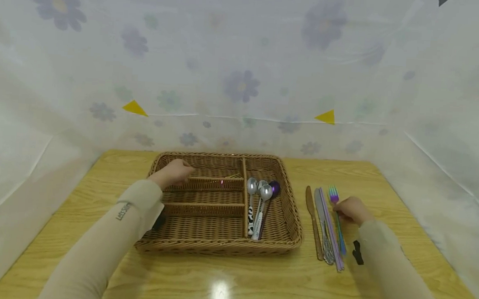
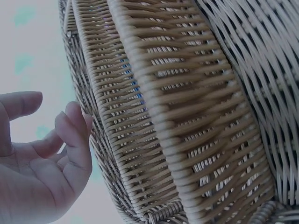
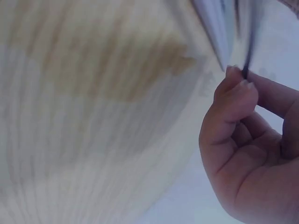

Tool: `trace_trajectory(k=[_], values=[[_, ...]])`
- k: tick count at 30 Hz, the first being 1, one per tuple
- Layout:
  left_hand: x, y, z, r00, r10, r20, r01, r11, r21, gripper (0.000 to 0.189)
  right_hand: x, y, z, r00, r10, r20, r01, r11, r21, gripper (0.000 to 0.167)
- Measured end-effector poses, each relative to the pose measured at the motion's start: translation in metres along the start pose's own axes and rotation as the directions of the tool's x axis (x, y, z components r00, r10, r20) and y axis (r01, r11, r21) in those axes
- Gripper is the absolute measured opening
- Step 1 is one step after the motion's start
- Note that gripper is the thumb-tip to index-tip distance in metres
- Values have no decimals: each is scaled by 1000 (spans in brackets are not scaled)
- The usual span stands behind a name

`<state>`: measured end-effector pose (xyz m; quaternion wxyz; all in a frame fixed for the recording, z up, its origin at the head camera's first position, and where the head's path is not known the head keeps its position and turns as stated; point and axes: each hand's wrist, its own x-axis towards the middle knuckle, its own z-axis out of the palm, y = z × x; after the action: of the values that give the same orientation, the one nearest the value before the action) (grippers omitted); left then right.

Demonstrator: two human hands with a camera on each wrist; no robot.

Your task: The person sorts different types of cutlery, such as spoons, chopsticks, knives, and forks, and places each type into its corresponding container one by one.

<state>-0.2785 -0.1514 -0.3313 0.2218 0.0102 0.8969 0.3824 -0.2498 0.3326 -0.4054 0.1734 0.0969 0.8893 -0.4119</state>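
Your R hand [image 1: 354,210] pinches the fork [image 1: 334,196] near its neck (approx., wrist view's blurry), right of the chopsticks [image 1: 329,223]. Pick-up step, I'd say; next calls for clean lift. L hand [image 1: 176,171] loose, empty over basket [image 1: 217,247].

A white sheet [image 1: 278,56] forms the rear wall and carries a print of purple and pale green flowers. A plain white left side panel [image 1: 12,154] and a right side panel [image 1: 451,121] flank the table [image 1: 174,278], which has a yellowish wood-grain top. Two yellow triangles [image 1: 135,108] appear against the rear sheet. A bright light reflection [image 1: 220,297] sits on the near tabletop.
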Motion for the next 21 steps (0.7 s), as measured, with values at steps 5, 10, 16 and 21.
trace_trajectory(k=[5, 10, 16, 21], values=[[-1, 0, 1, 1000, 19, 25, -18, 998, -59, 37, -7, -14, -6, 999, -11, 52, 10, 1000, 18, 32], [1, -1, 3, 999, -5, 31, 7, 999, -53, 43, -11, -27, -4, 998, -14, 64, 13, 1000, 17, 37], [-1, 4, 13, 997, -18, 69, 28, 988, -155, 56, -14, -48, 4, 997, -34, 72, 32, 999, 23, 43], [-4, 13, 21, 997, -1, 81, 16, 983, -182, 57, -16, -69, 10, 995, -58, 87, 56, 998, 20, 44]])
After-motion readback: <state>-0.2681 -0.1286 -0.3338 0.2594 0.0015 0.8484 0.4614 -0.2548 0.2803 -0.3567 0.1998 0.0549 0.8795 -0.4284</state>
